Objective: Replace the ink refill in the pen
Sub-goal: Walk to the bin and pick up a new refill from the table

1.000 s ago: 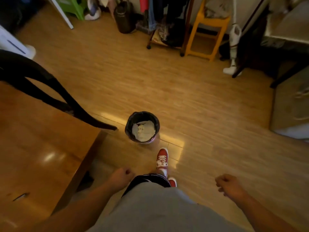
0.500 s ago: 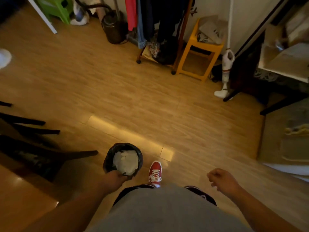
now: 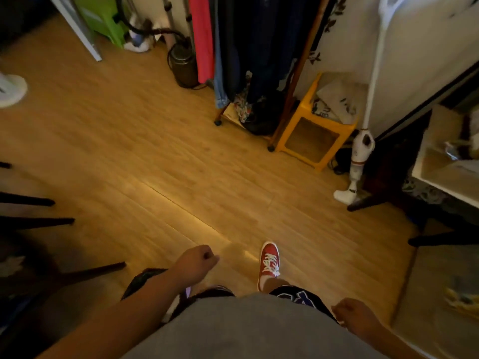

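your left hand (image 3: 194, 265) is curled in a tight fist above the wood floor (image 3: 155, 164), and nothing shows in it. your right hand (image 3: 355, 317) is low beside your grey shirt (image 3: 246, 330), and i cannot tell if it holds anything. i cannot tell where the pen is. your red shoe (image 3: 269, 260) is on the floor between your hands.

Left hand (image 3: 196, 264) curled in a fist, right hand (image 3: 352, 316) likewise (contents of either cannot be told)
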Motion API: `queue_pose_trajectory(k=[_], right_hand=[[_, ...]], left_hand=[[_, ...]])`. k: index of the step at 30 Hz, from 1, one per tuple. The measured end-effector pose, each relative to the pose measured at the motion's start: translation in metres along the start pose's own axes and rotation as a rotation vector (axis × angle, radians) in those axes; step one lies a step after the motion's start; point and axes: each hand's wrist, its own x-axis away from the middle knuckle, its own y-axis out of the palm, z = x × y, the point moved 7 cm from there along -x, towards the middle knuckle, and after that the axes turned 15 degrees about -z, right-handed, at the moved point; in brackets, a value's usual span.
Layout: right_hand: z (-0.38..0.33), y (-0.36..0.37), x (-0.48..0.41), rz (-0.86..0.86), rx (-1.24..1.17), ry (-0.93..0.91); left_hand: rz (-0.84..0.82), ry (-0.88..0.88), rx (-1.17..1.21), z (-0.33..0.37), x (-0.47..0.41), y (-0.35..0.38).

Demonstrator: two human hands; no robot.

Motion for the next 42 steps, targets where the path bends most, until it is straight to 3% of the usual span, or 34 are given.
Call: queue_pose_trajectory(k=[4,9,14,21,26,34,42], right_hand=[[-0.084,-0.047,-0.019,-0.092,0.263,-0.023],[-0.252,-0.057,-0.042,-0.142,0.624,-0.135],[-0.410,-0.006,-0.062,-0.211,0.793,-0.293],[-0.590,0.083,-0.064,-0.271,0.943,-0.399],[-0.676,0.095,-0.065,-0.245,0.935,-0.408],[-0.776,0.067,-0.107,-0.182,1.033,-0.230],[-0.948,0.092,-0.145,-0.186,1.155,-0.261]], left_hand=[[0.050,-0.089,0.144,-0.009,-0.001,-0.022],[0.229,-0.286,0.509,-0.074,0.027,-0.034],[0.275,-0.465,0.833,-0.144,0.042,-0.013],[0.262,-0.548,1.086,-0.207,0.039,-0.039],[0.324,-0.505,1.050,-0.223,0.033,-0.144],[0.470,-0.358,1.077,-0.215,-0.008,-0.337],[0.537,-0.327,1.149,-0.232,-0.032,-0.491]])
